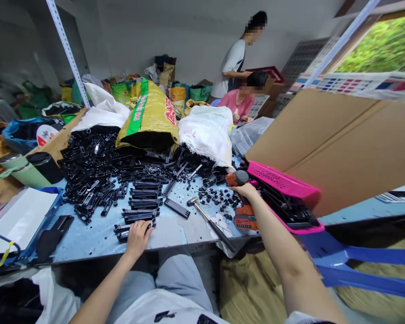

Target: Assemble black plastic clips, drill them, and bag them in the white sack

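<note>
My left hand (137, 236) lies on a black plastic strip (121, 230) at the near edge of the blue table (97, 234), fingers closed over its end. Rows of similar black strips (142, 198) lie stacked just beyond it. My right hand (245, 191) reaches forward and grips the handle of an orange and black cordless drill (240, 198) standing on the table. A hammer (211, 220) lies between the two hands, its handle pointing toward me.
A big heap of black parts (94, 162) spills from yellow (151, 117) and white sacks (207, 132). A pink basket (285, 198) of parts sits right of the drill, beside leaning cardboard (340, 144). Green flasks (27, 171) stand left. Two people work at the back.
</note>
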The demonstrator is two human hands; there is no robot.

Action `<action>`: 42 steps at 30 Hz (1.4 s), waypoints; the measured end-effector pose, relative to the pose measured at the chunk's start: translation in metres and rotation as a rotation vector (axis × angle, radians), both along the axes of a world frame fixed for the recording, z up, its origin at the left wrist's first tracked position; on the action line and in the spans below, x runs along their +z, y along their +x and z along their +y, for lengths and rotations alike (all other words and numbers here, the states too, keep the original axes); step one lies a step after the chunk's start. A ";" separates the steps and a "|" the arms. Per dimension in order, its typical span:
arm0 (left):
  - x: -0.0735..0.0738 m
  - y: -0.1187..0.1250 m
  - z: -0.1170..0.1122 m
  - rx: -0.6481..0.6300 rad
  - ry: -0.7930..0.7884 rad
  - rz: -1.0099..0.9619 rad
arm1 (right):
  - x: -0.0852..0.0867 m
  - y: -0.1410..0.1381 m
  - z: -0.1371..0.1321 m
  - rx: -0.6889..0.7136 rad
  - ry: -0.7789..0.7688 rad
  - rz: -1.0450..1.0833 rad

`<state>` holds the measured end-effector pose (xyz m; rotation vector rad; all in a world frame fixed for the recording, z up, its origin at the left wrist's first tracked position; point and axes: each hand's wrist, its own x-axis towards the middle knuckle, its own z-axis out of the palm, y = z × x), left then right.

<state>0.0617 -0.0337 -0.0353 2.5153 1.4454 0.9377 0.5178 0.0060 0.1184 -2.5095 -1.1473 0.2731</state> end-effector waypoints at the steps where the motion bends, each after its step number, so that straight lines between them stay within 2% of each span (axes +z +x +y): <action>1: 0.001 -0.001 0.001 -0.027 -0.025 0.002 | -0.002 0.002 -0.002 -0.044 -0.027 -0.017; 3: 0.001 -0.003 0.002 -0.059 -0.064 -0.005 | -0.007 0.000 -0.008 -0.134 -0.016 -0.143; 4: 0.000 -0.004 0.003 -0.066 -0.074 -0.012 | -0.010 -0.005 -0.012 -0.176 0.049 -0.238; 6: -0.002 -0.004 0.005 -0.072 -0.075 -0.029 | -0.019 -0.026 -0.019 -0.208 0.261 -0.404; 8: -0.004 -0.003 0.007 -0.070 -0.070 -0.046 | -0.033 -0.061 -0.018 -0.142 0.450 -0.441; 10: -0.002 -0.002 0.007 -0.071 -0.085 -0.069 | -0.050 -0.107 -0.004 0.058 0.545 -0.360; 12: 0.004 -0.003 0.002 -0.069 -0.107 -0.112 | -0.069 -0.161 0.021 0.389 0.548 -0.239; 15: 0.018 -0.008 -0.015 -0.039 -0.146 -0.237 | -0.090 -0.241 0.067 0.848 0.334 -0.208; 17: 0.026 -0.013 -0.032 0.007 -0.228 -0.367 | -0.097 -0.282 0.095 1.020 0.171 -0.256; 19: 0.031 -0.017 -0.049 0.080 -0.398 -0.540 | -0.098 -0.307 0.120 1.109 0.072 -0.280; 22: 0.034 -0.019 -0.068 0.228 -0.765 -0.858 | -0.097 -0.322 0.149 1.176 -0.009 -0.310; 25: 0.038 -0.018 -0.076 0.325 -1.103 -1.188 | -0.096 -0.324 0.165 1.232 -0.089 -0.345; 29: 0.046 -0.017 -0.074 0.379 -1.330 -1.534 | -0.089 -0.321 0.178 1.330 -0.210 -0.363; 33: 0.049 -0.018 -0.064 0.466 -1.411 -1.708 | -0.070 -0.315 0.190 1.435 -0.331 -0.323; 36: 0.049 -0.015 -0.052 0.566 -1.359 -1.805 | -0.066 -0.317 0.189 1.439 -0.508 -0.090; 39: 0.050 -0.010 -0.038 0.624 -1.302 -1.869 | -0.079 -0.327 0.174 1.338 -0.569 0.179; 42: 0.050 -0.006 -0.032 0.575 -1.229 -1.936 | -0.097 -0.336 0.150 1.340 -0.536 0.216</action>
